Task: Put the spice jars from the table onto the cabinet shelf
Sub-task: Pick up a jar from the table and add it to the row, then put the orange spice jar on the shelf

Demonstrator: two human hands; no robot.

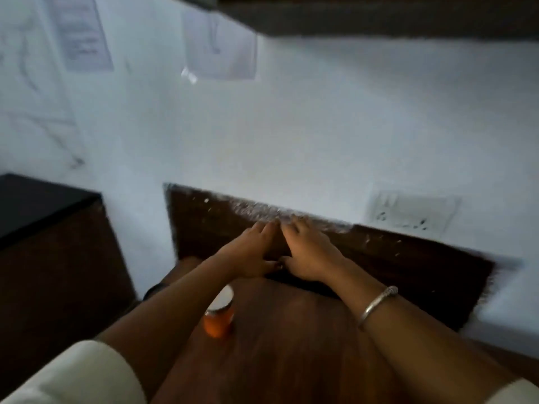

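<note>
A white wall fills most of the view, which is blurred throughout. Beneath it a brown wooden table is seen, its far edge set against a dark brown panel low on the wall. The underside of a dark cabinet is seen along the top edge. A black-topped unit stands to the left, separated from the table by a strip of wall. Two paper sheets are fixed high on the wall; their print is too blurred to be read. A white socket plate is mounted on the wall above the panel, to the right.

The left hand and right hand are stretched forward side by side over the panel, fingers straight, thumbs almost meeting, nothing gripped. Contact with the panel cannot be told. A metal bangle is worn on the right wrist.

An orange spice jar with a white lid stands on the table between the forearms, just beside the left one. No label can be read on it.
</note>
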